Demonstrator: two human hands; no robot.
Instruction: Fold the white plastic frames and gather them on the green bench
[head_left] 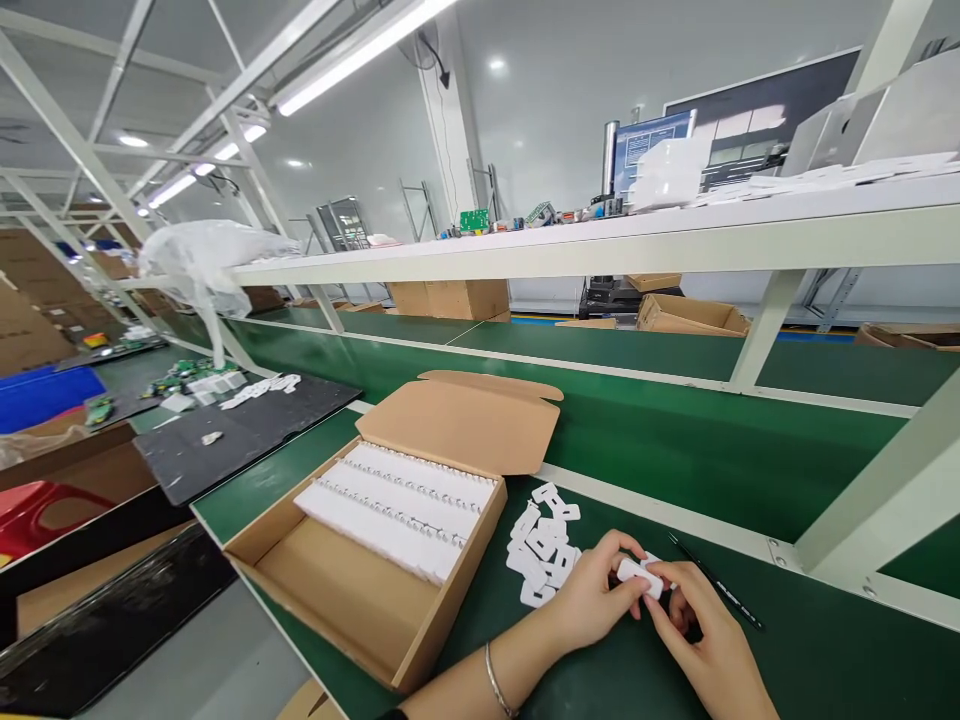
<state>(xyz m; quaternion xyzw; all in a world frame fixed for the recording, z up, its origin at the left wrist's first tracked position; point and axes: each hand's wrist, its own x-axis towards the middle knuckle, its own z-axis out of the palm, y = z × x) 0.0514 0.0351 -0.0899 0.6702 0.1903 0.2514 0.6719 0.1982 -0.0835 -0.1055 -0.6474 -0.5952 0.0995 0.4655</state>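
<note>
1. White and smooth, a small piece (pixel 640 579) sits between the fingertips of both hands, above the green surface (pixel 607 690).
2. The left hand (pixel 592 600) pinches its left side and the right hand (pixel 701 630) grips its right side. Fingers cover parts of it; whether the white bit just behind belongs to it is hard to tell.
3. The right forearm is cut off by the lower edge; a bracelet (pixel 495 678) circles the left wrist.
4. Flat white parts (pixel 541 545) with cut-outs overlap in a heap between the left hand and an open carton (pixel 330 585), the lower ones partly hidden.
5. White pieces (pixel 409 510) stand packed in rows inside the carton, too tight to make out singly.
6. A dark pen (pixel 716 582) lies just beyond the right hand.
7. Farther left, a black mat (pixel 247 435) carries more white parts and green boards, too small to read clearly.
8. A raised shelf (pixel 525 255) crosses the view, blocking part of the background; a clear plastic bag (pixel 210 255) droops over its left end.
</note>
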